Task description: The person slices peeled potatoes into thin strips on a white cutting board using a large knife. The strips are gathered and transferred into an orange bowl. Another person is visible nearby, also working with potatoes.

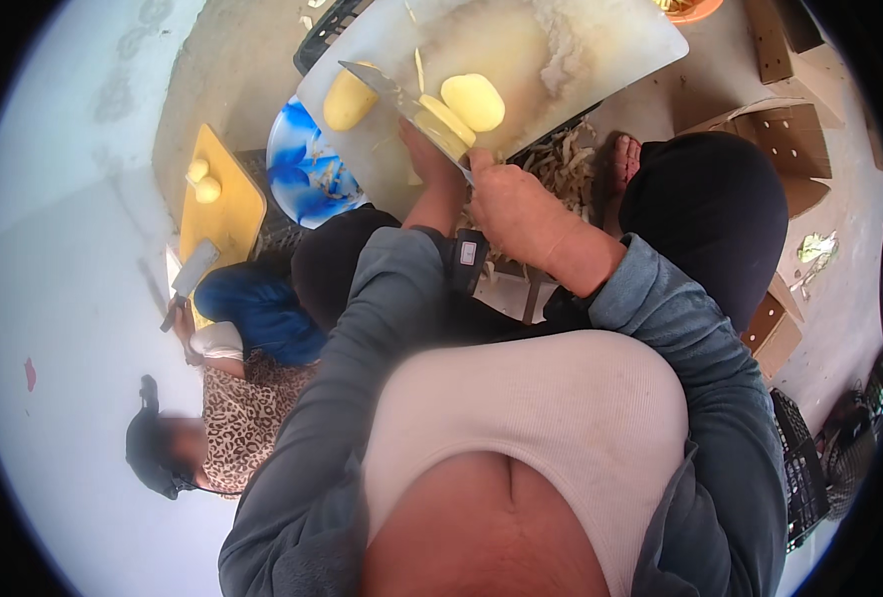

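Observation:
My right hand [521, 214] grips a kitchen knife [392, 92] by its handle, its long blade slanting up and left over a white cutting board [600, 50]. My left hand [431, 164] is on the near side of the blade, close to the cut potato; its fingers are mostly hidden. Pale yellow potato slices [446, 121] lean together against the far side of the blade. Touching them is a larger piece of peeled potato [473, 101]. Further left on the board lies another peeled potato [350, 101]. A thin potato strip [419, 72] rests beyond the blade.
Beside the board stands a blue and white basin [297, 174] with scraps in it. Peelings [566, 169] lie beneath the board. At left, another person holds a cleaver [198, 267] near a yellow board [232, 214] with peeled potatoes. Cardboard boxes [784, 139] stand at right.

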Tool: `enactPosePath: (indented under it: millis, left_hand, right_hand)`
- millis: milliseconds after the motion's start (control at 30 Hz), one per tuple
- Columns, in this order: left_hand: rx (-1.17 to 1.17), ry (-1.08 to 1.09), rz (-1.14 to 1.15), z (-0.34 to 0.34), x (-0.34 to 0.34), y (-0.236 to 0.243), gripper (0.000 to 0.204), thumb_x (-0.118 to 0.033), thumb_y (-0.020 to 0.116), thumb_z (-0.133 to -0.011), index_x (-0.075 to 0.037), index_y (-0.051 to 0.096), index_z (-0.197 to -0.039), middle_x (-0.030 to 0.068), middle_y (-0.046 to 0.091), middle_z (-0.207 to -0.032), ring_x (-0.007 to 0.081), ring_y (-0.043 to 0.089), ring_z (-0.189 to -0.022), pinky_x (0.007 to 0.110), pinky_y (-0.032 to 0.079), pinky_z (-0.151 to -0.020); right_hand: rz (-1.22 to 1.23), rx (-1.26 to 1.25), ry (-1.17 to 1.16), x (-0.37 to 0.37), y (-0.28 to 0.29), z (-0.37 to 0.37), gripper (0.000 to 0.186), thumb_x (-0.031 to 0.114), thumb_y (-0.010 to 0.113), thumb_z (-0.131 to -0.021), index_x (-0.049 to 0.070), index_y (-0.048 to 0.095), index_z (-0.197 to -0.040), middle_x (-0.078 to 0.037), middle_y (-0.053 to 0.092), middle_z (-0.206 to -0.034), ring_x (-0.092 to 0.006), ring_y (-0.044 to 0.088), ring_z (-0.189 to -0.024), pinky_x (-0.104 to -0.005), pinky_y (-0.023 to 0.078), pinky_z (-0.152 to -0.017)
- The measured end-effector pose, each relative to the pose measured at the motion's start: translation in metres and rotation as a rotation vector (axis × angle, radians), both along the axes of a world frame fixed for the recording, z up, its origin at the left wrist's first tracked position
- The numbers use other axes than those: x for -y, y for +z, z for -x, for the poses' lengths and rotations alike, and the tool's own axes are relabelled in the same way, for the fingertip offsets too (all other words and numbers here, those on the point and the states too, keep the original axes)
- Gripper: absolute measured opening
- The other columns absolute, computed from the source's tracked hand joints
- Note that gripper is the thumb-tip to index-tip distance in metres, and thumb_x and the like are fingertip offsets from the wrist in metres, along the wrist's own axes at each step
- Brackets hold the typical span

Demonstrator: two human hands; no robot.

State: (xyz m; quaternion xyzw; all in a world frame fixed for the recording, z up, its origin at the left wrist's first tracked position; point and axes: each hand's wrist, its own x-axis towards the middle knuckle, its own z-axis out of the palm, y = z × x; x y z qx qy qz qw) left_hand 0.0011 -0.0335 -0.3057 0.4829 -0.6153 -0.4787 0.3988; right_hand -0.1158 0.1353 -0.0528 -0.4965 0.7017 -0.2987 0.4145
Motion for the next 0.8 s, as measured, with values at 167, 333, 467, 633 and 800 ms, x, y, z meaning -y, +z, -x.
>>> enactPosePath:
  millis: [167,333,467,633,800]
  left_hand:
    - [-0.070,0.038,-0.054,-0.005,-0.005,0.020,0.035,-0.024,0.046,-0.097,-0.006,0.044,-0.126,0.0164,0.051,-0.119,0.0331,0.055,-0.111,0.042,0.045,-0.091]
    - [-0.347,0.176,-0.435,0.034,-0.039,0.111,0.041,-0.030,0.044,-0.098,-0.004,0.042,-0.129,0.0182,0.050,-0.123,0.0347,0.053,-0.114,0.041,0.043,-0.094]
    - [0.297,0.027,0.073,0.027,-0.043,0.120,0.043,-0.031,0.043,-0.099,-0.003,0.041,-0.132,0.0203,0.049,-0.126,0.0372,0.052,-0.115,0.043,0.041,-0.096]
    - [0.356,0.067,0.108,0.029,-0.042,0.117,0.043,-0.033,0.041,-0.100,-0.003,0.043,-0.131,0.0234,0.050,-0.124,0.0422,0.052,-0.112,0.047,0.042,-0.093]
    - [0.477,0.073,0.087,0.039,-0.046,0.137,0.044,-0.037,0.032,-0.103,-0.004,0.046,-0.129,0.0250,0.051,-0.122,0.0450,0.051,-0.110,0.050,0.042,-0.091]
  right_hand:
    - [-0.029,0.005,0.012,0.008,-0.003,-0.004,0.021,0.000,0.052,-0.082,-0.008,0.047,-0.100,-0.031,0.064,-0.084,-0.0451,0.065,-0.084,-0.0496,0.052,-0.074]
    - [-0.016,0.010,-0.036,0.011,-0.014,0.000,0.023,0.001,0.052,-0.082,-0.009,0.045,-0.102,-0.032,0.063,-0.081,-0.0463,0.064,-0.082,-0.0506,0.052,-0.074]
    - [0.029,0.011,-0.067,0.016,-0.025,-0.004,0.028,0.002,0.051,-0.083,-0.011,0.042,-0.106,-0.032,0.062,-0.076,-0.0482,0.063,-0.078,-0.0519,0.051,-0.072]
    - [-0.032,0.019,-0.066,0.026,-0.041,-0.001,0.027,0.004,0.053,-0.083,-0.011,0.044,-0.104,-0.033,0.062,-0.078,-0.0483,0.063,-0.080,-0.0523,0.050,-0.074]
    - [-0.025,-0.016,-0.097,0.032,-0.058,0.002,0.023,0.005,0.053,-0.083,-0.010,0.045,-0.098,-0.033,0.062,-0.079,-0.0480,0.063,-0.080,-0.0521,0.051,-0.075]
